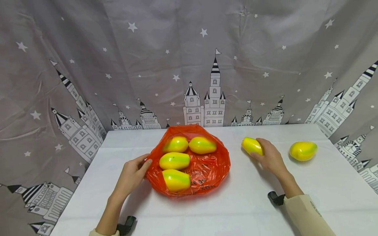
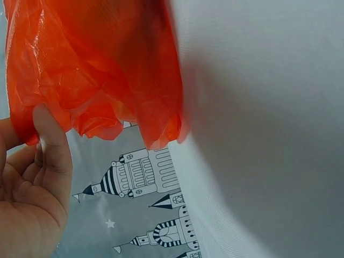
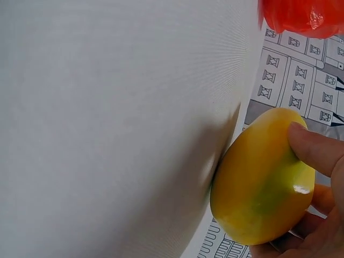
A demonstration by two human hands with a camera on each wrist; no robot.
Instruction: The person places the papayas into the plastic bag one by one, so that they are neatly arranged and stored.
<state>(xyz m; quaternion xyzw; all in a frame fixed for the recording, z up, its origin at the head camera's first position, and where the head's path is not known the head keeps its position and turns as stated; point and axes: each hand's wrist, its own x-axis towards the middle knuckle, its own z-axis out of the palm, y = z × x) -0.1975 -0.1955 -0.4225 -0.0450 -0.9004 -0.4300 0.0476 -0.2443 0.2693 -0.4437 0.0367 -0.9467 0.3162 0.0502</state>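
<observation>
An orange-red plastic bag (image 1: 206,170) lies wide-mouthed on the white table, with several yellow-green mangoes (image 1: 175,161) inside it. My left hand (image 1: 131,175) pinches the bag's left rim between thumb and fingers, as the left wrist view also shows by the thumb (image 2: 51,126) against the red film. To the right of the bag, my right hand (image 1: 270,157) grips another mango (image 1: 252,146) from its right side. In the right wrist view this mango (image 3: 263,177) is at or just above the tabletop; I cannot tell whether it touches. The thumb lies across one end of it.
One more mango (image 1: 303,151) lies on the white tabletop (image 1: 236,209) to the right of my right hand. Behind the table hangs a grey curtain (image 1: 189,65) printed with castles and stars. A dark wrist mount (image 1: 276,198) sits at the right cuff.
</observation>
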